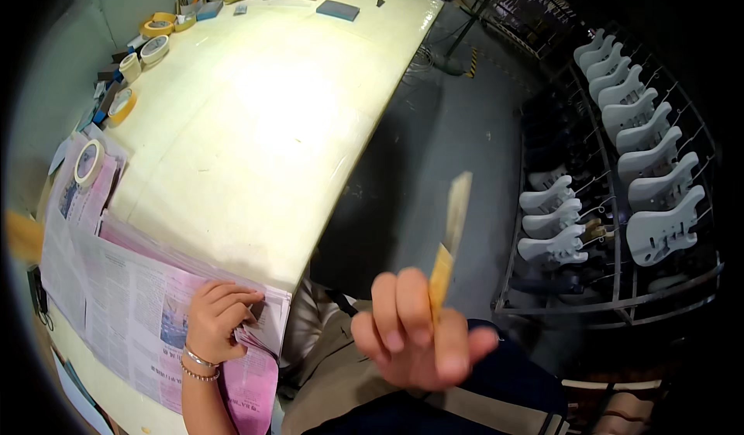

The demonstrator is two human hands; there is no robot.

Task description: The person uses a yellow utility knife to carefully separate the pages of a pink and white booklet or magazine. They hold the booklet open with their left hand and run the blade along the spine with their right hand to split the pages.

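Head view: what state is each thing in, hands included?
Left hand: gripping the corner of the newspaper stack.
Right hand: raised, pinching a strip of tape, blurred.
Tape rolls: lying along the table edge.
Guitar bodies: unpainted, hung on a rack.

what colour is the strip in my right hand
The strip in your right hand is yellowish tan, blurred by motion; the head view shows it.
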